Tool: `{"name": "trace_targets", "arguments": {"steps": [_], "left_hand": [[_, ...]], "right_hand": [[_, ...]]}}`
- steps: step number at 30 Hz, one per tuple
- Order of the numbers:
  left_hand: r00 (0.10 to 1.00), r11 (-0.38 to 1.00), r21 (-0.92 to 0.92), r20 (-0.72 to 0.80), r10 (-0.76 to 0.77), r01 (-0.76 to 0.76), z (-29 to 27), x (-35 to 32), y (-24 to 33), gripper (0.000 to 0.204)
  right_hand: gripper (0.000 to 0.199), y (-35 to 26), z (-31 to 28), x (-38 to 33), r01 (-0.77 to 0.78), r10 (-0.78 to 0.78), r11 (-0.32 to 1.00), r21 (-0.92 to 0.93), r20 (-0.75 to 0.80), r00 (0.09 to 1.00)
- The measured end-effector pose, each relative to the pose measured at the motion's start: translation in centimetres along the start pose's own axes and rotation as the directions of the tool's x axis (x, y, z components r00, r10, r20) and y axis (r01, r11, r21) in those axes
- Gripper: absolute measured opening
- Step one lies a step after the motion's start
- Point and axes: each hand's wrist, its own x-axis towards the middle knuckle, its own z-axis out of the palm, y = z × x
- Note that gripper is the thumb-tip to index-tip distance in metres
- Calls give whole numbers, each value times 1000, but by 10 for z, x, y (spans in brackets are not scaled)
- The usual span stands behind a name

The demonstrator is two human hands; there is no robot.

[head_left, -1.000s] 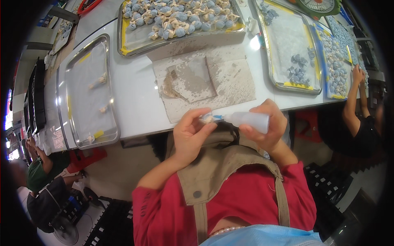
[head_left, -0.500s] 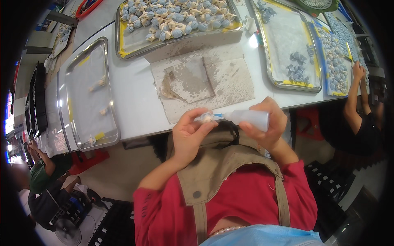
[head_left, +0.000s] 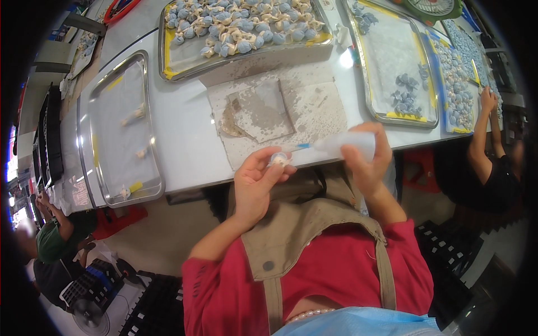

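Note:
My left hand [head_left: 255,185] pinches a small pale-blue and cream figurine piece [head_left: 279,159] between thumb and fingers, just past the table's near edge. My right hand [head_left: 374,168] is wrapped round a translucent white squeeze bottle [head_left: 344,145], tilted nearly flat and blurred by motion. Its thin nozzle with a blue base points left, a little above and apart from the piece. Beyond both hands lies a stained grey cardboard sheet [head_left: 319,112] with a smaller square piece on it.
A metal tray [head_left: 185,70] of many blue and cream pieces stands at the back. The left tray [head_left: 112,168] holds a few pieces; the right tray [head_left: 386,61] has grey-blue parts. A small fan [head_left: 431,7] sits far right. Co-workers sit at both sides.
The bottle has lifted up and to the right, its nozzle now away from the piece. My left hand has shifted slightly and tilted the piece more upward.

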Motion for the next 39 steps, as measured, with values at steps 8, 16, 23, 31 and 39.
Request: {"name": "trace_targets", "arguments": {"steps": [8, 16, 23, 31, 39], "left_hand": [[967, 980, -196, 254, 26, 25, -5, 0, 5, 38], [974, 986, -164, 225, -1, 38, -4, 5, 5, 38], [976, 988, -130, 211, -57, 86, 9, 7, 0, 38], [980, 987, -90, 163, -116, 132, 12, 6, 5, 32], [977, 989, -76, 184, -109, 124, 9, 3, 8, 28]], "right_hand": [[15, 49, 30, 49, -83, 64, 976, -202, -96, 993], [15, 53, -50, 74, 108, -219, 729, -676, -81, 972], [25, 61, -139, 111, 45, -69, 432, -901, 17, 997], [18, 88, -139, 124, 230, -239, 406, -884, 140, 961], [14, 77, -131, 125, -29, -94, 702, -712, -132, 987]]}}
